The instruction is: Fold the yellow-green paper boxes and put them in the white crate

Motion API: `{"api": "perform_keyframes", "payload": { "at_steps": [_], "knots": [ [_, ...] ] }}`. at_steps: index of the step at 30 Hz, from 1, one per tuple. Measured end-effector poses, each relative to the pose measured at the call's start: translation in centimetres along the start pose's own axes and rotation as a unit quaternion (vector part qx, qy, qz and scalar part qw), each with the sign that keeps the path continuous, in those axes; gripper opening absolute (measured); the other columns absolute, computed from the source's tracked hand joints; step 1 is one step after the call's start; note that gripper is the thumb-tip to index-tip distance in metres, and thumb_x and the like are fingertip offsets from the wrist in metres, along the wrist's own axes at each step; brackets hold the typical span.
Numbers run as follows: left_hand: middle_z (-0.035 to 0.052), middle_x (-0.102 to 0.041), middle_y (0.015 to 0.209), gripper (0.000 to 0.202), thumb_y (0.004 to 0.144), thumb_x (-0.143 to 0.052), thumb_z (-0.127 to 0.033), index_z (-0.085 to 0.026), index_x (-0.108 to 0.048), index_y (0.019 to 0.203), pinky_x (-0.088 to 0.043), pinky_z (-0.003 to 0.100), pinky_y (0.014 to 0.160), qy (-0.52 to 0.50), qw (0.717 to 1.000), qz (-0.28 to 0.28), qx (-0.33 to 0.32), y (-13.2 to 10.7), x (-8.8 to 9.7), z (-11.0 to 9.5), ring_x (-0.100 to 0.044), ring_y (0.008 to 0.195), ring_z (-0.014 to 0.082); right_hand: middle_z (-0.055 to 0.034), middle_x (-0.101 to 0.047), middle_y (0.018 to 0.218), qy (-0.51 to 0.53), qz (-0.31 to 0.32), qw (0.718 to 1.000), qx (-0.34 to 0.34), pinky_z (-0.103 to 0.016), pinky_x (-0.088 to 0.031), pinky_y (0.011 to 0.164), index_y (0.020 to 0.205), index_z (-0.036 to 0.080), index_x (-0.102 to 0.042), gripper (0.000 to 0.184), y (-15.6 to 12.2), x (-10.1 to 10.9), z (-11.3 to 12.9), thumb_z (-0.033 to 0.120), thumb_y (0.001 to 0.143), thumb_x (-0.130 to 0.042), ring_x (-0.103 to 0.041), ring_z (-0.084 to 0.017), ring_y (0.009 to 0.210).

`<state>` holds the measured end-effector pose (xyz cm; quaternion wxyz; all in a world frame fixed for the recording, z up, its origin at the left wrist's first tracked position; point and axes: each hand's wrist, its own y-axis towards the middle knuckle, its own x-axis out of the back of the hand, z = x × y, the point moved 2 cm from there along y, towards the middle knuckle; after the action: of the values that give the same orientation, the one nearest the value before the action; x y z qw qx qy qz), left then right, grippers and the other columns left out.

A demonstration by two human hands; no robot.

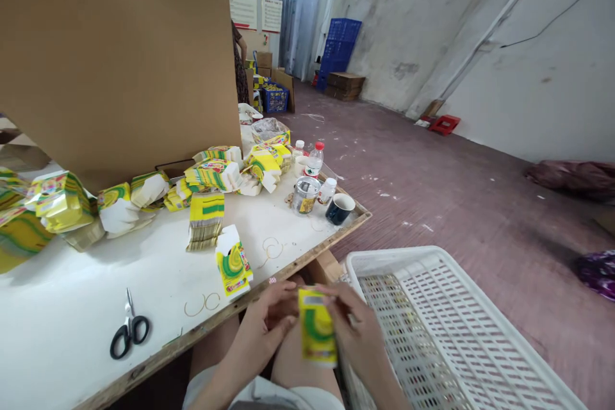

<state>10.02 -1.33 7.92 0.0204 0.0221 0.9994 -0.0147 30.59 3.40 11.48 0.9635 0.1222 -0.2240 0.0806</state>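
A small yellow and green carton is held upright over my lap, just off the table's front edge. My left hand grips its left side and my right hand closes on its right side and top. Another assembled carton of the same kind lies on the white table just beyond my hands. A stack of flat carton blanks stands behind it.
A white slatted plastic crate sits at my right. Black scissors and loose rubber bands lie on the table. Heaps of flat cartons, bottles, a jar, a dark mug and a big cardboard sheet crowd the back.
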Motion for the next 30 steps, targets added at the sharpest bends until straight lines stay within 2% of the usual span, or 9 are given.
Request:
{"api": "perform_keyframes", "payload": {
  "at_steps": [3,6,10,14,17,20,23,25,30],
  "knots": [
    [0.0105,-0.048,0.149,0.057,0.081,-0.062,-0.017,-0.025,-0.051,0.136,-0.027,0.055,0.116,0.260,0.956,-0.133,-0.033,0.5,3.9,2.2,-0.038,0.141,0.0313,-0.0114,-0.067,0.102,-0.217,-0.134,0.966,0.038,-0.048,-0.046,0.089,0.101,0.026,-0.075,0.030,0.1,4.5,-2.1,0.046,0.086,-0.058,-0.060,-0.031,0.098],
    [0.0142,-0.048,0.148,0.057,0.078,-0.061,-0.012,-0.018,-0.054,0.134,-0.023,0.060,0.117,0.414,0.892,-0.178,-0.012,0.7,7.3,4.5,-0.032,0.143,0.0337,-0.0121,-0.068,0.102,-0.233,-0.137,0.963,0.019,-0.049,-0.047,0.089,0.107,0.023,-0.073,0.039,0.3,4.8,-3.3,0.050,0.083,-0.060,-0.061,-0.031,0.096],
    [0.0109,-0.057,0.141,0.041,0.082,-0.057,-0.013,-0.018,-0.066,0.123,-0.042,0.049,0.110,0.460,0.877,-0.139,0.007,0.6,8.5,5.2,-0.045,0.137,0.0293,-0.0080,-0.073,0.093,-0.056,-0.003,0.997,-0.054,-0.033,-0.051,0.068,0.098,0.022,-0.075,0.031,0.7,-2.4,-2.2,0.045,0.085,-0.058,-0.063,-0.021,0.072],
    [0.0073,-0.068,0.127,0.031,0.089,-0.051,-0.015,-0.023,-0.075,0.107,-0.051,0.045,0.103,0.440,0.886,-0.140,-0.037,-0.2,8.0,4.0,-0.059,0.124,0.0271,-0.0062,-0.072,0.071,0.116,0.064,0.984,-0.122,-0.028,-0.047,0.059,0.078,0.017,-0.075,0.038,1.7,-10.2,-0.6,0.050,0.087,-0.057,-0.061,-0.018,0.060],
    [0.0051,-0.073,0.120,0.032,0.092,-0.049,-0.017,-0.027,-0.073,0.112,-0.050,0.043,0.105,0.377,0.907,-0.117,-0.146,-1.3,6.7,3.0,-0.065,0.117,0.0229,-0.0025,-0.066,0.056,0.244,0.078,0.948,-0.190,-0.026,-0.044,0.049,0.073,0.015,-0.072,0.043,2.4,-13.0,-0.5,0.058,0.077,-0.066,-0.054,-0.014,0.046],
    [0.0043,-0.069,0.127,0.030,0.089,-0.060,-0.022,-0.032,-0.071,0.116,-0.043,0.043,0.111,0.278,0.940,-0.082,-0.180,-2.1,5.0,2.3,-0.058,0.125,0.0234,-0.0040,-0.071,0.068,0.297,0.057,0.931,-0.204,-0.031,-0.052,0.061,0.082,0.016,-0.069,0.045,2.4,-13.1,-0.7,0.058,0.066,-0.075,-0.064,-0.019,0.060],
    [0.0086,-0.059,0.139,0.042,0.083,-0.069,-0.034,-0.028,-0.065,0.125,-0.032,0.046,0.117,0.089,0.975,-0.181,-0.097,-2.0,4.3,1.8,-0.041,0.140,0.0276,-0.0047,-0.074,0.078,0.324,0.023,0.925,-0.195,-0.035,-0.054,0.071,0.090,0.019,-0.065,0.044,1.5,-11.9,-0.8,0.053,0.066,-0.079,-0.069,-0.022,0.071],
    [0.0110,-0.066,0.131,0.045,0.082,-0.070,-0.043,-0.024,-0.067,0.122,-0.035,0.046,0.115,-0.101,0.971,-0.216,-0.011,-1.6,4.1,1.7,-0.046,0.136,0.0290,-0.0047,-0.074,0.078,0.353,0.031,0.915,-0.194,-0.037,-0.055,0.072,0.091,0.020,-0.064,0.042,0.6,-11.3,-0.5,0.051,0.067,-0.080,-0.070,-0.022,0.071],
    [0.0098,-0.078,0.101,0.034,0.074,-0.078,-0.042,-0.018,-0.075,0.097,-0.053,0.043,0.095,-0.396,0.907,-0.075,0.125,-0.6,2.8,1.2,-0.071,0.101,0.0291,-0.0081,-0.076,0.084,0.371,0.070,0.901,-0.212,-0.040,-0.056,0.076,0.091,0.019,-0.068,0.044,-0.6,-10.5,0.1,0.055,0.068,-0.079,-0.072,-0.026,0.080]
  ]
}}
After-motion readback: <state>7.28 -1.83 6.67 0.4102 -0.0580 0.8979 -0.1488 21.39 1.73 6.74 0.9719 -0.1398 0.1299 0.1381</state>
